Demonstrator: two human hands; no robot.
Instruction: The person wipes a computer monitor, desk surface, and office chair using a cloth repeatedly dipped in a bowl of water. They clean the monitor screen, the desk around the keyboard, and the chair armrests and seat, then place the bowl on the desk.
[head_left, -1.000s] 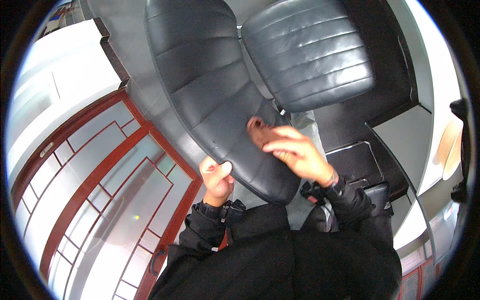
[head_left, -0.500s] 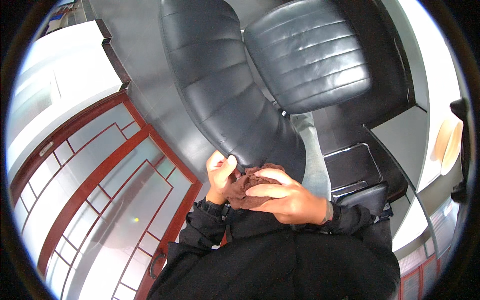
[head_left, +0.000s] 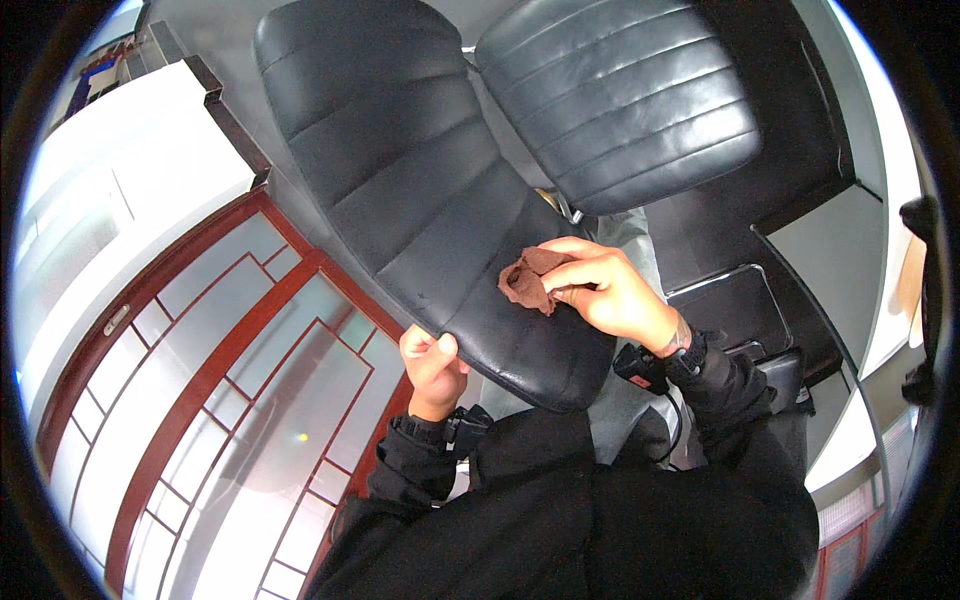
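Note:
A black padded chair back (head_left: 400, 170) with stitched ribs lies stretched out in front of me, tilted toward my lap. At its near left edge, my left hand (head_left: 433, 372) grips the rim, thumb on top and fingers curled underneath. My right hand (head_left: 615, 290) holds a crumpled brown cloth (head_left: 530, 280) between thumb and fingers, over the near right part of the chair back. Whether the cloth touches the leather I cannot tell. Beyond it sits the black ribbed seat (head_left: 620, 105) of the chair.
On the left stands a red-brown framed door (head_left: 240, 370) with frosted panes, beside a white cabinet (head_left: 140, 150). A chrome tube frame (head_left: 740, 285) is at the right, near a white desk edge (head_left: 875, 400). A small black box with a cable (head_left: 640, 370) hangs by my right wrist.
My right hand has moved up and away from my left hand, carrying the brown cloth over the chair back. The left hand, earlier near the cloth, stays on the rim. The view has shifted slightly.

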